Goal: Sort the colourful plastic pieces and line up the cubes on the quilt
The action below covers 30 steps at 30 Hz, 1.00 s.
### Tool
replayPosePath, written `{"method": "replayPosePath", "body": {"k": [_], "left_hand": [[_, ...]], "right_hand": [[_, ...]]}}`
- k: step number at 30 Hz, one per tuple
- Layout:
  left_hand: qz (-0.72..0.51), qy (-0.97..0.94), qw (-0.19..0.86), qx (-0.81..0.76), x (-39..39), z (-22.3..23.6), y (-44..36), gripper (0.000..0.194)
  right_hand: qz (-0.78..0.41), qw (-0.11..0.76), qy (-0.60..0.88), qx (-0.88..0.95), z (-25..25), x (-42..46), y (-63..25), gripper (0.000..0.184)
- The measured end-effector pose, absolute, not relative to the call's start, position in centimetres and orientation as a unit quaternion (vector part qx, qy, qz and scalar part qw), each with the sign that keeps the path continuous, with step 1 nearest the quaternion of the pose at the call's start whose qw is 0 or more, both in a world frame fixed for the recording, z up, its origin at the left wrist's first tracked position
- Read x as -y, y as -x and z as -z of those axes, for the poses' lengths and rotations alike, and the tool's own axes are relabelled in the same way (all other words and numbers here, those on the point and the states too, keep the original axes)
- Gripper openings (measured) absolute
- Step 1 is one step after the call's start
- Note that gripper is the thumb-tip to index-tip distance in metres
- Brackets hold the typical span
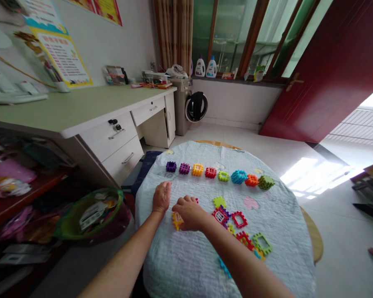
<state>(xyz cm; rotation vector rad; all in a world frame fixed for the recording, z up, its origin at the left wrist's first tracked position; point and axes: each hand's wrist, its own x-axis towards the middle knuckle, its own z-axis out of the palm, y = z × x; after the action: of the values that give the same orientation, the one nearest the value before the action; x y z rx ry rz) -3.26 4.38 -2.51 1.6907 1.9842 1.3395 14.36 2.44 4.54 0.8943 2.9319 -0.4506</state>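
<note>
Your R hand point(189, 213) has fingers clamped on yellow piece point(176, 222), over left side of table point(180, 265); piece partly hidden. Your L hand point(161, 197), farther L: fingertips unclear, can't tell if apart. Red bit point(197, 200) beyond R hand mostly covered.
</note>
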Motion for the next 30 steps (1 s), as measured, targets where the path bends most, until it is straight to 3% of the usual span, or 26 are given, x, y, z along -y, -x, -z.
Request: {"method": "replayPosePath", "body": {"k": [9, 15, 21, 30], "left_hand": [[-0.441, -0.574, 0.109, -0.681, -4.4, 2.7, 3.1, 0.04], [-0.446, -0.576, 0.107, -0.676, -4.3, 2.5, 3.1, 0.038], [-0.438, -0.582, 0.118, -0.675, -4.4, 2.4, 3.1, 0.036], [-0.429, -0.595, 0.101, -0.672, -4.4, 1.9, 2.9, 0.033]], "right_hand": [[0.107, 0.019, -0.276, -0.955, -3.4, -1.1, -14.0, 0.035], [0.119, 0.017, -0.268, -0.956, -4.1, -1.3, -14.1, 0.047], [0.129, -0.049, -0.388, -0.911, -6.8, -8.4, -16.6, 0.058], [0.078, -0.02, -0.53, -0.844, -7.5, -18.2, -17.7, 0.05]]}}
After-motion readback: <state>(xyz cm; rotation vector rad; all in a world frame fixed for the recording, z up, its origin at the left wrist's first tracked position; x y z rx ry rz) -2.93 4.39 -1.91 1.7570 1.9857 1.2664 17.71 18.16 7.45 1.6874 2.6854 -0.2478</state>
